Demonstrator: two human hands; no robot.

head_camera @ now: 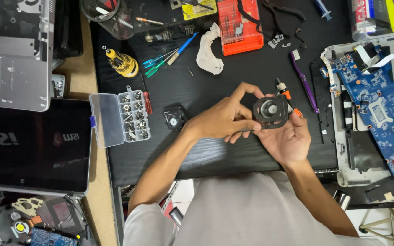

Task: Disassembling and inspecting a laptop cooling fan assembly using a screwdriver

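A small black laptop cooling fan (270, 110) is held above the black work mat (215, 91) by both hands. My left hand (222, 120) pinches the fan's left edge, with the index finger arched over its top. My right hand (288, 140) cradles the fan from below and from the right. A small screwdriver with a black and orange handle (285, 93) sticks up behind the fan, against my right fingers. A second black fan (175, 117) lies on the mat to the left of my left hand.
An open clear screw box (126, 116) sits at the mat's left edge. A purple toothbrush (304, 81) and an opened laptop base with a blue circuit board (379, 105) lie right. An orange case (239, 25), white tissue (209, 50) and yellow screwdriver (121, 61) lie behind. A black laptop lid (33, 146) is far left.
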